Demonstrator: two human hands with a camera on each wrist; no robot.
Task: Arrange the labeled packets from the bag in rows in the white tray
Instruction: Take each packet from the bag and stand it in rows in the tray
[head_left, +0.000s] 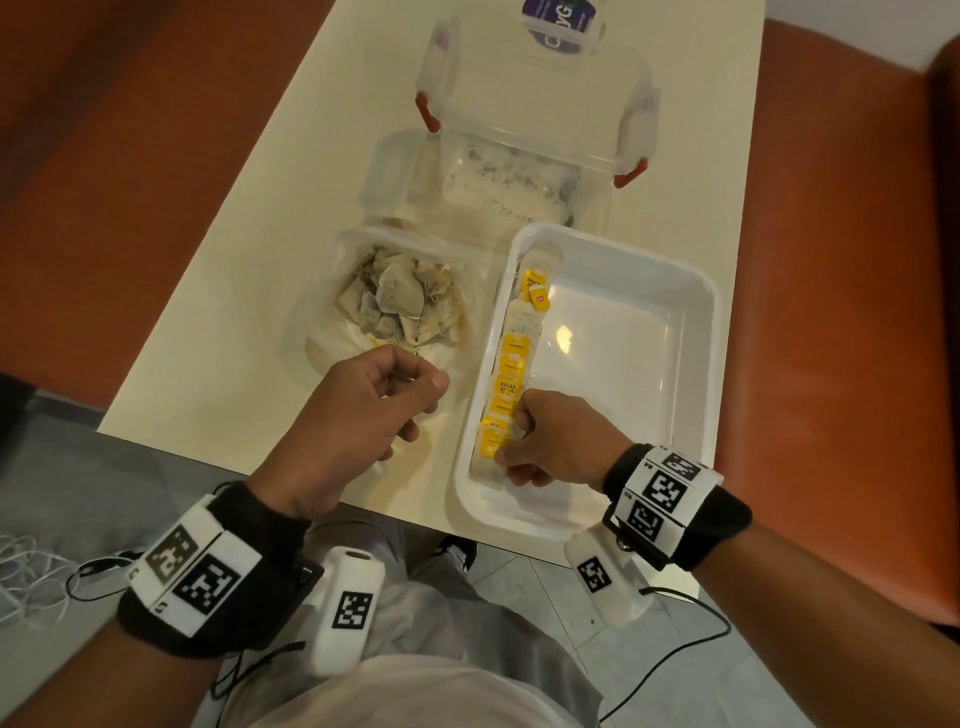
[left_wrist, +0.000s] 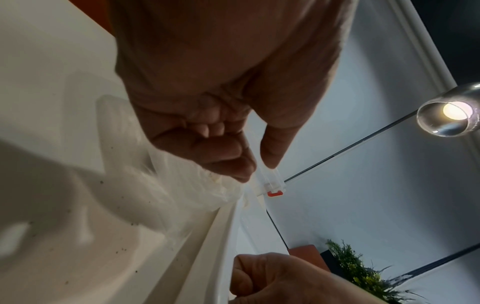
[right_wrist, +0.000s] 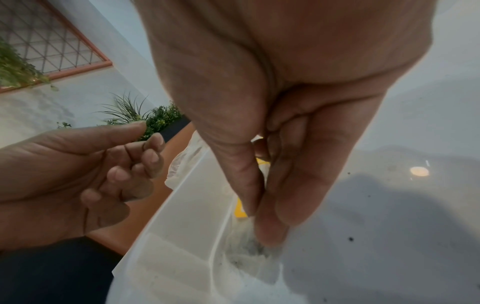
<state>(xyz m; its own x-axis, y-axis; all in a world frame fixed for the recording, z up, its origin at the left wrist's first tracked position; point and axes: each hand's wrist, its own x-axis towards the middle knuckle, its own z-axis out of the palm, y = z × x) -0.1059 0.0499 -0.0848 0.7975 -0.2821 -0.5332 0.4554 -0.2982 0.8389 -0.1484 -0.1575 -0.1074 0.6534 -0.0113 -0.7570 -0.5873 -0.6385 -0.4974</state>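
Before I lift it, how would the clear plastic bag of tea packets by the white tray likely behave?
The clear plastic bag looks thin and crumpled, so probably floppy. Its mouth gapes open; loosely heaped tea packets could spill if tilted. Likely light for its size.

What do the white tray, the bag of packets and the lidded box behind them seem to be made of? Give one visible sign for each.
White tray: probably glossy moulded plastic; a lamp reflects off its floor and its corners are rounded.
Bag: thin clear plastic film; it wrinkles and the packets show through.
Lidded box: clear rigid plastic with red clips; its contents show through the wall.
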